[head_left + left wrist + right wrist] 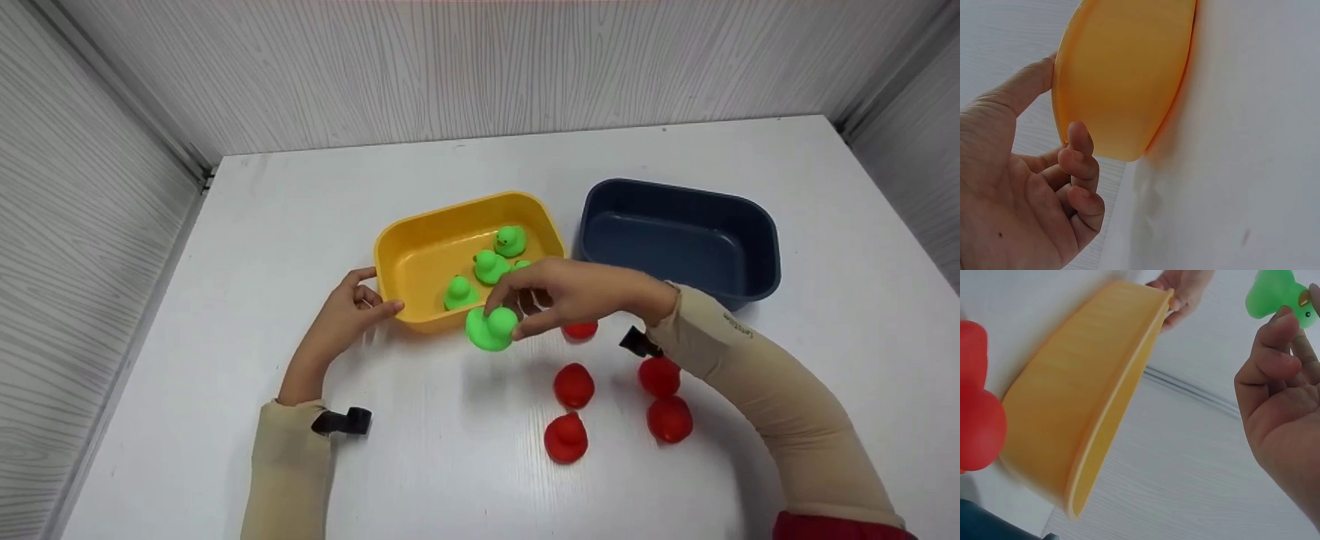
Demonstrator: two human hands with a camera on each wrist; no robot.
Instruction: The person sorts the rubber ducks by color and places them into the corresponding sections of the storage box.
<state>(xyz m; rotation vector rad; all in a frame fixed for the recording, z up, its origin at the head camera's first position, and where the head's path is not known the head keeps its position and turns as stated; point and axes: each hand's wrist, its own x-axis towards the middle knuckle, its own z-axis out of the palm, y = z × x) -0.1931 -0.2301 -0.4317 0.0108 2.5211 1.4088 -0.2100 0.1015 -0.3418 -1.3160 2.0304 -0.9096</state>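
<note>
Beside the yellow bin [442, 231], R hand [566, 291] pinches a green toy duck [495, 328] w/ fingers & L hand [351, 309] pinches bin's rim, prob. to steady it.

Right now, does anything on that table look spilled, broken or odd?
Nothing plainly spilled or broken stands out. At most, the yellow bin and navy bin aren't lined up, and the red toys lie scattered outside both.

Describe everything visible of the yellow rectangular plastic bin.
The yellow rectangular plastic bin has rounded corners, smooth flared walls, a thin rim and an open top. It sits upright, slightly angled, on the white tabletop beside a dark blue plastic bin, at least four green toy ducks inside. The left hand grips its left end.
</note>
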